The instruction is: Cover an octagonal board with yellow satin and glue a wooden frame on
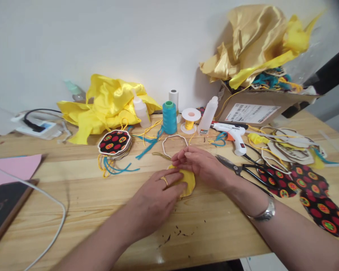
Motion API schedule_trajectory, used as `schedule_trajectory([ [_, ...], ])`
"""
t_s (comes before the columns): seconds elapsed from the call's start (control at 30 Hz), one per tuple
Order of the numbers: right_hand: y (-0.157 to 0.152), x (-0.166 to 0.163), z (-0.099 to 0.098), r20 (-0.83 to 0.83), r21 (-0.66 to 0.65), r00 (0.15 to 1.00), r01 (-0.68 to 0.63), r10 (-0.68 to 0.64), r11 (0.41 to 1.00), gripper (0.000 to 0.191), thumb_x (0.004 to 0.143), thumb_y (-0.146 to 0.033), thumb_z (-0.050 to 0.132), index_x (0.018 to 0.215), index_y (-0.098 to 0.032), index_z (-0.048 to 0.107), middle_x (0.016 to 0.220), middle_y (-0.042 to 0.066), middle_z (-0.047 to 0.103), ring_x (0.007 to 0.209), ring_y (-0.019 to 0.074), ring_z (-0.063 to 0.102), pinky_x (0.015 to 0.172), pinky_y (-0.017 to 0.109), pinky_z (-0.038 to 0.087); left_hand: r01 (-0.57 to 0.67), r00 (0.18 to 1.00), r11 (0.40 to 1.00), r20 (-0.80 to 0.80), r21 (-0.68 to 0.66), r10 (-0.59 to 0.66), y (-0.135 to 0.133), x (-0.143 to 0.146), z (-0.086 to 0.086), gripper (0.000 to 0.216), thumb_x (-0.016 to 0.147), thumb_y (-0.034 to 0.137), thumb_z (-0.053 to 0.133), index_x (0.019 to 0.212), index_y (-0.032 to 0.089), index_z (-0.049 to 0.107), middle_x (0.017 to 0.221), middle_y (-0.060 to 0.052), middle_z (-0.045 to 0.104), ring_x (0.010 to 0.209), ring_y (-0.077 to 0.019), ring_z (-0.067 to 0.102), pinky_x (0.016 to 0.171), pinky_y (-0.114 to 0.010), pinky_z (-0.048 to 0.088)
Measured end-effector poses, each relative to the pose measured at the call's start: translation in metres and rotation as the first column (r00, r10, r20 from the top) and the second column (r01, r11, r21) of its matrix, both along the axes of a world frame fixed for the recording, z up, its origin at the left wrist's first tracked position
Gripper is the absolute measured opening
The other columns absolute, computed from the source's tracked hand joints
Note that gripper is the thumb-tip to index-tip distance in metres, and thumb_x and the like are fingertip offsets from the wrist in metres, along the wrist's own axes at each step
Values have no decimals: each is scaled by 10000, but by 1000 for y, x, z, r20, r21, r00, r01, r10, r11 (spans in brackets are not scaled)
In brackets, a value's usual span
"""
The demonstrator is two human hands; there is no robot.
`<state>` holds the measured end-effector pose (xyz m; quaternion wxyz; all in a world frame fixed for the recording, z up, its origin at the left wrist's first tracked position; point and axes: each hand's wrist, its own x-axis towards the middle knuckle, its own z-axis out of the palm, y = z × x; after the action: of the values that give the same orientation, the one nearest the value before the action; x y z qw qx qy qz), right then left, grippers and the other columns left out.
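A small round yellow fabric piece (pixel 189 181) lies on the wooden table (pixel 81 195) in front of me. My left hand (pixel 158 192), with a gold ring, rests flat on its left part, fingers stretched over it. My right hand (pixel 199 163) covers its upper edge, fingers together and pressed down on the cloth. Just beyond the hands lies a white scalloped card ring (pixel 175 145).
Black scissors (pixel 240 169) lie right of my hands, a white glue gun (pixel 234 135) behind them. A teal thread cone (pixel 169 116), gold spool (pixel 190 120), glue bottles, patterned discs (pixel 114 143), yellow satin (pixel 107 105), a cardboard box (pixel 254 109) and patterned cut-outs (pixel 313 195) surround them.
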<state>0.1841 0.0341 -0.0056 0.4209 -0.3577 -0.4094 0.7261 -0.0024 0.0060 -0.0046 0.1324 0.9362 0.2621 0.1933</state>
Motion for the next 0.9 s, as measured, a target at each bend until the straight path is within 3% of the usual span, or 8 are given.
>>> schedule_trajectory([
  [0.2,2,0,0,33,24,999,-12,11,1000,105,798,-265,544,796,-178,603,939,40,611,963,174,571,988,421,391,-195,978,979,84,66,189,1,-2,2,164,849,169,526,965,162,642,997,-61,720,968,-210,633,904,-419,456],
  [0.37,1,-1,1,57,31,998,-13,11,999,90,778,-242,534,787,-172,591,947,49,605,969,187,575,988,428,399,-443,894,882,142,159,424,3,-7,1,111,824,181,558,780,166,659,744,-51,724,886,-248,644,828,-458,461],
  [0.43,1,-1,1,56,30,998,-16,14,999,91,781,-244,533,792,-173,589,953,49,605,973,185,572,992,425,398,-455,887,874,170,169,428,3,-7,3,77,803,183,582,798,164,656,774,-57,726,946,-272,612,836,-466,455],
  [0.53,1,-1,1,54,26,998,-19,17,999,100,789,-249,531,809,-172,590,952,48,604,974,180,568,996,423,393,-351,930,927,162,134,329,0,-4,4,53,778,171,601,806,156,644,911,-64,728,992,-271,558,873,-454,445],
  [0.6,1,-1,0,56,29,998,-17,15,999,96,787,-242,531,813,-172,593,943,45,604,977,178,565,995,423,394,-317,946,941,111,115,305,-1,-2,4,51,780,176,596,772,157,642,884,-68,725,972,-271,545,850,-444,451],
  [0.73,1,-1,0,45,38,999,-9,8,999,91,784,-222,527,806,-170,598,930,39,602,969,177,573,981,413,411,-405,914,901,81,155,397,2,-5,4,101,793,199,576,745,177,662,673,-51,676,833,-258,572,723,-417,454],
  [0.83,2,-2,-2,38,36,999,0,-2,999,95,797,-217,522,806,-172,605,911,31,603,946,167,583,969,396,423,-532,843,830,196,165,501,5,-9,10,163,804,219,570,658,179,631,602,-39,615,740,-232,566,668,-382,444],
  [0.9,2,-2,-3,41,38,999,-4,2,999,98,813,-216,519,809,-177,608,909,26,605,939,160,585,965,388,426,-545,822,832,261,106,506,6,-10,14,173,823,207,548,666,180,614,607,-30,599,726,-210,553,667,-354,447],
])
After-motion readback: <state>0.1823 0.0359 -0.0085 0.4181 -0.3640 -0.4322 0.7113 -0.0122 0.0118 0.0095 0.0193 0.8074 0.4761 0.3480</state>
